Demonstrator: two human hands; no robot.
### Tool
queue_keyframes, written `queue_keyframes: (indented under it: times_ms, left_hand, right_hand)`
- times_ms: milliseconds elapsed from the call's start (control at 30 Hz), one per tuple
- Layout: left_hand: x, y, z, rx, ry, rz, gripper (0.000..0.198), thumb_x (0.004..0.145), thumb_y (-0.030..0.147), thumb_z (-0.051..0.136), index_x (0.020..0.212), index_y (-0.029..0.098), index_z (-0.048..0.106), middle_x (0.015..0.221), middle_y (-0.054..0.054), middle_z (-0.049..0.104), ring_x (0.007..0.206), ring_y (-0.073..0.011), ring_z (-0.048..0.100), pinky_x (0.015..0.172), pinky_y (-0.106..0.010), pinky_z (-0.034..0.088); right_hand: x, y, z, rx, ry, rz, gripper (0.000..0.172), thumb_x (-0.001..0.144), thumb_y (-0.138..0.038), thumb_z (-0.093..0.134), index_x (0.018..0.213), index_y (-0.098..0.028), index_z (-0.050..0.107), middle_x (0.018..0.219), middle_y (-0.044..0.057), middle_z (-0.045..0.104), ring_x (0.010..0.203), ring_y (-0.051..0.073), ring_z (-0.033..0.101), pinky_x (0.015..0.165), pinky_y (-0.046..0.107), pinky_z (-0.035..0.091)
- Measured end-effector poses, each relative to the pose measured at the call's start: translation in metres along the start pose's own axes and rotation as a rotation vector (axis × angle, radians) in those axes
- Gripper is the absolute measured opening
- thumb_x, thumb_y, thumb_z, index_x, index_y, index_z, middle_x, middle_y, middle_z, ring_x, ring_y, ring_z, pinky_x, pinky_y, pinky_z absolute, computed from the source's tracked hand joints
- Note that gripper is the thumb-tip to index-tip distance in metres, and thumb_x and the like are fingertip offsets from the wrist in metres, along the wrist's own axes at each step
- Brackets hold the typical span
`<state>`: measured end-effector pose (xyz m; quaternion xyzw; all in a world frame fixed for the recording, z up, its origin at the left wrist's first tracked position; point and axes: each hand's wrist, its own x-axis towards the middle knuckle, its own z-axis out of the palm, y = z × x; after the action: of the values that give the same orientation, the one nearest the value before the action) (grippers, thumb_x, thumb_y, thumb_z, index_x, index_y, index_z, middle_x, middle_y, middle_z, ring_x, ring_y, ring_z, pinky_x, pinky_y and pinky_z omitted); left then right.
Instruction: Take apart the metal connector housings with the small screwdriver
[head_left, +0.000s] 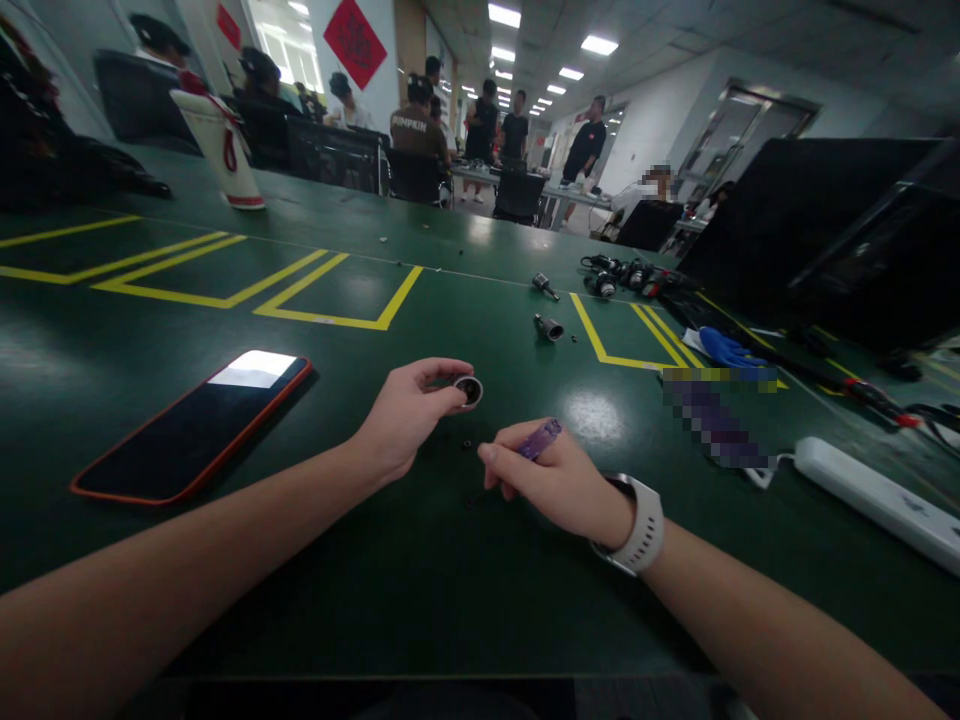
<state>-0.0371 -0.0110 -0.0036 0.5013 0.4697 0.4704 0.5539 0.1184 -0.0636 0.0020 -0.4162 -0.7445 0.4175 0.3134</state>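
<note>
My left hand [409, 412] pinches a small round ring-shaped part [469, 390] with a dark centre, held just above the green table [420, 580]. Close beside it, my right hand [551, 482] is closed round a purple-handled tool [540, 438], probably a small screwdriver, with its tip pointing down toward a few tiny dark bits [466, 443] on the table between the hands. A white watch [643, 528] sits on my right wrist.
A phone in an orange case [196, 424] lies at the left. Two small metal cylindrical parts [548, 327] and a pile of dark parts [622, 275] lie farther back. A white power strip [877, 500], a blue glove [726, 350] and black monitors [817, 230] stand at the right. Several people are at far desks.
</note>
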Motion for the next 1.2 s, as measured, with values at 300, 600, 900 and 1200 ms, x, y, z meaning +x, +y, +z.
queue_keyframes:
  times_ms: [300,600,900,1200]
  left_hand:
    - [0.002,-0.002,0.000,-0.001,-0.003,-0.010,0.028,0.062,0.012,0.067,0.090,0.015,0.065,0.093,-0.006,0.068,0.084,-0.0188,0.065,0.083,-0.036,0.050]
    - [0.001,0.000,-0.001,-0.028,-0.002,-0.002,0.033,0.059,0.011,0.069,0.091,0.014,0.062,0.099,-0.007,0.067,0.093,-0.0196,0.063,0.085,-0.035,0.050]
    - [-0.002,0.001,0.001,-0.023,-0.017,0.005,0.028,0.060,0.009,0.067,0.087,0.014,0.066,0.092,-0.005,0.068,0.090,-0.0186,0.063,0.083,-0.034,0.050]
    - [-0.003,0.002,0.001,-0.050,-0.050,0.040,0.026,0.060,0.010,0.068,0.086,0.015,0.067,0.092,-0.004,0.069,0.089,-0.0182,0.063,0.081,-0.033,0.050]
  right_hand:
    - [0.003,0.002,0.007,-0.061,0.152,0.151,0.034,0.089,-0.029,0.045,0.060,-0.016,0.058,0.046,-0.005,0.050,0.043,0.006,0.046,0.046,0.019,0.035]
    - [0.006,0.012,0.007,0.215,0.233,0.178,0.034,0.086,-0.034,0.050,0.058,-0.015,0.057,0.044,-0.004,0.049,0.041,0.007,0.045,0.041,0.018,0.034]
    - [0.006,0.019,-0.002,0.278,0.637,-0.240,0.025,0.088,-0.031,0.051,0.071,-0.019,0.064,0.060,-0.002,0.057,0.057,0.010,0.054,0.053,0.024,0.043]
    - [0.004,0.010,-0.002,-0.171,0.471,-0.373,0.016,0.088,-0.021,0.050,0.078,-0.019,0.061,0.074,0.001,0.062,0.070,0.013,0.058,0.066,0.028,0.045]
